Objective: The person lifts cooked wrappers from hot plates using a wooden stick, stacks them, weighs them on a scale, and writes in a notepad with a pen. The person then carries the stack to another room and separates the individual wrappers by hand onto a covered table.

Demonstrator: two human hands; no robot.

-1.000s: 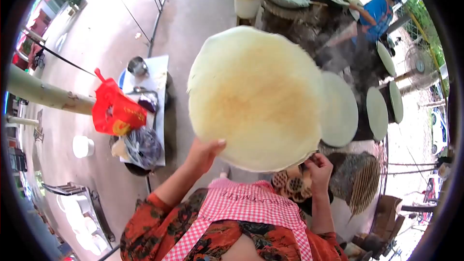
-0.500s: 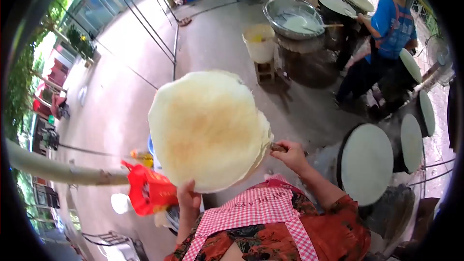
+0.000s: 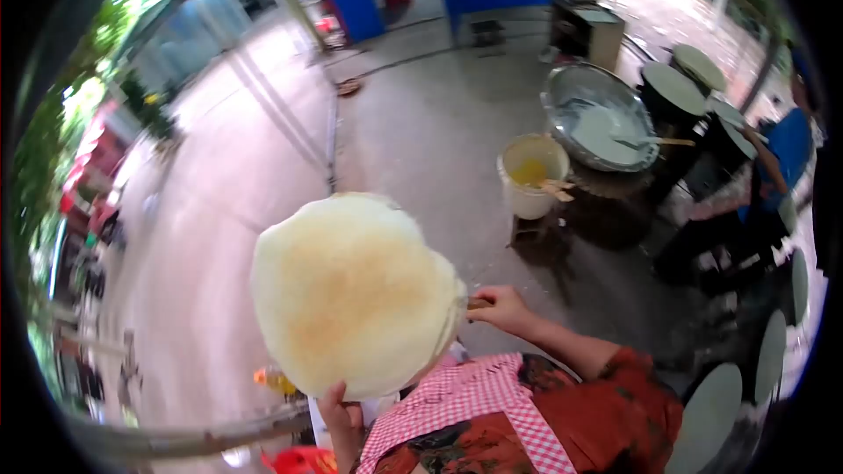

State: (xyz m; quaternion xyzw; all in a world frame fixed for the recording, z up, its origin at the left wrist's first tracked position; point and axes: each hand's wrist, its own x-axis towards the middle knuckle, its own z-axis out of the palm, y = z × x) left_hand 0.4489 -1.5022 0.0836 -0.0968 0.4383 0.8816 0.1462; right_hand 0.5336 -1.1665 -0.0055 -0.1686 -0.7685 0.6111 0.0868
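Observation:
A large round flatbread (image 3: 351, 290), pale with a browned middle, is held up in front of my body. My left hand (image 3: 341, 411) pinches its lower edge, thumb on top. At the right side of the bread, my right hand (image 3: 502, 311) is closed around a short brown handle (image 3: 479, 303) that meets the bread's edge; the rest of that tool is hidden. Layered edges show on the bread's right side.
A metal basin (image 3: 601, 118) of white batter and a white bucket (image 3: 533, 177) stand ahead right. Several round griddles (image 3: 709, 417) line the right, near a co-worker in blue (image 3: 793, 147). A red bag (image 3: 303, 461) lies low, beside a pole (image 3: 193, 439).
The view has swung right and tipped up, so the basin and bucket show more fully. The bread has shifted left and lower in view, still in my hands.

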